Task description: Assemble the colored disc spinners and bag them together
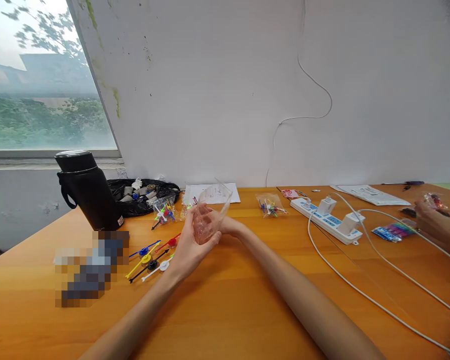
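Observation:
A clear plastic bag (pixel 222 199) stands up between my two hands over the middle of the table. My left hand (pixel 192 246) grips its near left side, thumb pointing right. Behind the plastic, my right hand (pixel 228 226) reaches across to the left; its curled fingers show blurrily through the bag, and what they hold is hidden. Just left of my left hand lie several spinner arrows on round bases: a blue one (pixel 144 251), a yellow one (pixel 146 259), a black one (pixel 152 265), a white one (pixel 164 265) and a red one (pixel 172 243).
Bagged coloured spinners (pixel 164 212) and another such bag (pixel 272 205) lie farther back. A black flask (pixel 88 192) stands left before a black bag (pixel 172 190) of scraps. Right are a power strip (pixel 332 221), white cables (pixel 363 295) and another person's hand (pixel 433 225).

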The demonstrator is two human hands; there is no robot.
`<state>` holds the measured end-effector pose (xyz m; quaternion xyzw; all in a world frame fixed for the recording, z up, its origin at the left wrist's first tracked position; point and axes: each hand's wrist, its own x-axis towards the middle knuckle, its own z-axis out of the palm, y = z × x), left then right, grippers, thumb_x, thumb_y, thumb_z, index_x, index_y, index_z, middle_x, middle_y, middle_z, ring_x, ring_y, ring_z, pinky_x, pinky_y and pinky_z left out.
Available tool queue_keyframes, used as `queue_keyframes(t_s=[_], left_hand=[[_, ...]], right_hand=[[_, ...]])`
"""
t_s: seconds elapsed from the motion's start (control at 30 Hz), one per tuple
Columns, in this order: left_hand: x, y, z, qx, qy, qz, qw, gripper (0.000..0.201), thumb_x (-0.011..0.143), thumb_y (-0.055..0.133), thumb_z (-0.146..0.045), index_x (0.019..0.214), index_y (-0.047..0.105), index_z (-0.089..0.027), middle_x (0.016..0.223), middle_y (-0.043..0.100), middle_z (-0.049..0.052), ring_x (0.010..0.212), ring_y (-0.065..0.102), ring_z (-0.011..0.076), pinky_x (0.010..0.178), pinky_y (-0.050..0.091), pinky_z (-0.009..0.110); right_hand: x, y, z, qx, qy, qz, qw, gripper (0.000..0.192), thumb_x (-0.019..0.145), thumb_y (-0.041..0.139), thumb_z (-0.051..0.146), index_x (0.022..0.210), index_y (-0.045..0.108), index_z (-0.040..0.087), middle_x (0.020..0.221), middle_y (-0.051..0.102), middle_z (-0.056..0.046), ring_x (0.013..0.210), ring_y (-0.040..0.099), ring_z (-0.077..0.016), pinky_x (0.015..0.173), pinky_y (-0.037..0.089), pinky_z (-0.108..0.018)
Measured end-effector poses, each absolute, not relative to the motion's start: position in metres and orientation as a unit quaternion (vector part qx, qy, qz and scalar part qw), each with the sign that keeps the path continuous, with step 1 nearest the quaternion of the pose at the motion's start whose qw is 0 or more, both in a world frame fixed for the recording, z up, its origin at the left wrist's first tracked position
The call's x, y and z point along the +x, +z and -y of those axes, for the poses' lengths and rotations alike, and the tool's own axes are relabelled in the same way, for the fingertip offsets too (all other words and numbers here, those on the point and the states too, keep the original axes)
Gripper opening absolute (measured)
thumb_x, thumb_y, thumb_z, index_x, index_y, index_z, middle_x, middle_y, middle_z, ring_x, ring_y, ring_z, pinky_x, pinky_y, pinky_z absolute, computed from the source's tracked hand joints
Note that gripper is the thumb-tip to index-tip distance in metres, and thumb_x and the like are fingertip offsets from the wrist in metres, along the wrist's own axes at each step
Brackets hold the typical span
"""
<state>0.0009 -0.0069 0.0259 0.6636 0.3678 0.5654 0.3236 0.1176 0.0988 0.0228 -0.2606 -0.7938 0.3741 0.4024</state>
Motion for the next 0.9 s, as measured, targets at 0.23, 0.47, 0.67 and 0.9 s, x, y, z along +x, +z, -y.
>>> queue_keyframes(t_s=[0.23, 0.47, 0.67, 0.9], left_hand=[[0.004, 0.034, 0.019, 0.697, 0.554, -0.350, 0.292, 0.065, 0.080, 0.070, -0.024, 0.137, 0.039, -0.027, 0.138, 0.049, 0.007, 0.133, 0.046, 0.0268, 0.114, 0.036, 0.041], [0.007, 0.027, 0.018, 0.706, 0.531, -0.377, 0.278, 0.061, 0.083, 0.068, -0.025, 0.136, 0.038, -0.027, 0.137, 0.049, 0.008, 0.129, 0.047, 0.0260, 0.105, 0.041, 0.037], [0.006, 0.016, 0.012, 0.676, 0.504, -0.420, 0.336, 0.055, 0.085, 0.066, -0.033, 0.134, 0.041, -0.026, 0.140, 0.050, 0.010, 0.117, 0.056, 0.0246, 0.097, 0.045, 0.037], [0.006, 0.007, 0.005, 0.685, 0.489, -0.434, 0.321, 0.058, 0.084, 0.067, -0.030, 0.135, 0.040, -0.025, 0.135, 0.052, 0.010, 0.125, 0.050, 0.0256, 0.098, 0.044, 0.037]], right_hand=[[0.165, 0.083, -0.104, -0.254, 0.324, 0.882, 0.230, 0.014, 0.080, 0.067, 0.030, 0.078, 0.071, 0.017, 0.072, 0.067, 0.000, 0.069, 0.059, -0.0146, 0.061, 0.044, -0.023], [0.222, 0.155, -0.067, -0.336, 0.220, 0.832, 0.382, 0.013, 0.083, 0.066, 0.027, 0.084, 0.072, 0.017, 0.080, 0.072, -0.003, 0.074, 0.066, -0.0152, 0.065, 0.049, -0.025], [0.250, 0.195, -0.026, -0.300, 0.104, 0.802, 0.506, 0.017, 0.082, 0.071, 0.035, 0.084, 0.072, 0.018, 0.080, 0.072, -0.002, 0.075, 0.068, -0.0149, 0.066, 0.054, -0.030], [0.240, 0.209, 0.008, -0.305, 0.101, 0.827, 0.462, 0.025, 0.084, 0.064, 0.042, 0.084, 0.072, 0.018, 0.087, 0.071, 0.001, 0.083, 0.067, -0.0136, 0.068, 0.052, -0.030]])
